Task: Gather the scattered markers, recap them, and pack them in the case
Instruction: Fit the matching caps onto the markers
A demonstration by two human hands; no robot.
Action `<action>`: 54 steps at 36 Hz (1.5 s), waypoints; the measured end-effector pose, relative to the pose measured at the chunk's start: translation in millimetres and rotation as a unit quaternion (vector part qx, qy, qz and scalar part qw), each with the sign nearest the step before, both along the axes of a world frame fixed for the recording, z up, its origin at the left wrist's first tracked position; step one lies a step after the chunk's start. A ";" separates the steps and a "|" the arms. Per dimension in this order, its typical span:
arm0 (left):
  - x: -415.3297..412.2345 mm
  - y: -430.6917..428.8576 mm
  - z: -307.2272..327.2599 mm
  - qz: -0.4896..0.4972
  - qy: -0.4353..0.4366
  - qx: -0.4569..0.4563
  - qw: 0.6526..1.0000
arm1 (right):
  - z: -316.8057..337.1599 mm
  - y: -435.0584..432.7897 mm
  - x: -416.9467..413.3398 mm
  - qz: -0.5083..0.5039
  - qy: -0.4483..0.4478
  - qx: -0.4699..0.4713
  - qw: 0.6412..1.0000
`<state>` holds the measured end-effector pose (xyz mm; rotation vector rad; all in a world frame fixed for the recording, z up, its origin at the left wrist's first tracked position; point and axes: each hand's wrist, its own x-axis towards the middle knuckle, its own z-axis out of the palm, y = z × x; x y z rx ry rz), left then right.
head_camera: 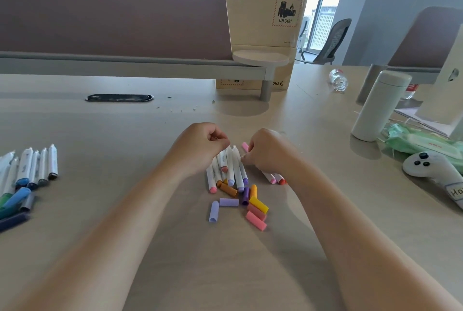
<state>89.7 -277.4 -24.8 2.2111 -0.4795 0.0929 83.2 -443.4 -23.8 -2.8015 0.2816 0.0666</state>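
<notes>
Several white-barrelled markers [231, 169] lie bunched on the desk's middle, their pink, purple and orange ends pointing toward me. My left hand [200, 146] rests curled on the far ends of this bunch. My right hand [266, 151] is closed beside them, with a pink cap [245, 146] at its fingertips and two more markers [274, 177] under its wrist. Loose caps [251, 206] in lilac, purple, yellow, orange and pink are scattered just in front of the bunch. A second group of markers [30, 168] with blue and green caps [15, 204] lies at the far left. No case is in view.
A white flask [375, 106] stands at the right, with a green wipes pack [423, 144] and a white game controller [431, 166] near it. Cardboard boxes [263, 17] are stacked behind the desk divider [112, 17]. A plastic bottle [338, 79] lies at the far right.
</notes>
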 end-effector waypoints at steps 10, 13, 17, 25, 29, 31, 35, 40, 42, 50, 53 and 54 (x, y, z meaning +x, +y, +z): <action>0.7 1.0 -0.4 0.002 -0.013 0.007 1.000 | 5.0 9.1 0.2 -0.024 0.059 -0.022 0.998; 0.9 0.9 -1.0 0.003 -0.015 0.011 1.000 | 6.1 12.3 0.6 -0.013 0.073 -0.046 0.996; 1.8 1.3 -1.4 0.005 -0.014 0.018 1.000 | 4.0 16.3 -0.1 -0.003 0.077 -0.058 0.995; -1.0 0.4 0.0 -0.007 -0.018 0.034 0.999 | 1.2 23.3 1.3 -0.007 0.068 -0.056 0.996; -7.0 -1.5 3.1 -0.045 -0.007 0.062 0.997 | 5.4 11.9 -5.8 -0.026 0.029 0.009 0.999; -10.3 -2.8 4.0 -0.074 0.005 0.089 0.993 | 9.6 3.2 -10.2 -0.036 0.006 0.040 0.999; -16.2 -7.0 2.1 -0.129 0.017 0.169 0.977 | 14.0 -7.3 -15.0 -0.043 -0.006 0.089 0.995; -20.1 -9.9 -1.2 -0.195 -0.013 0.220 0.956 | 14.4 -10.2 -15.5 -0.032 -0.002 0.134 0.990; -19.9 -9.3 -2.1 -0.215 -0.009 0.225 0.950 | 14.7 -10.0 -15.3 -0.030 0.000 0.143 0.989; -20.9 -8.9 -1.8 -0.235 0.012 0.239 0.942 | 11.6 -13.2 -12.5 -0.030 -0.010 0.143 0.989; -21.9 -9.1 -1.3 -0.238 0.015 0.238 0.942 | 11.4 -13.8 -11.8 -0.026 -0.016 0.142 0.989; -22.3 -9.1 -1.2 -0.237 0.012 0.243 0.941 | 11.2 -13.9 -11.3 -0.024 -0.017 0.142 0.989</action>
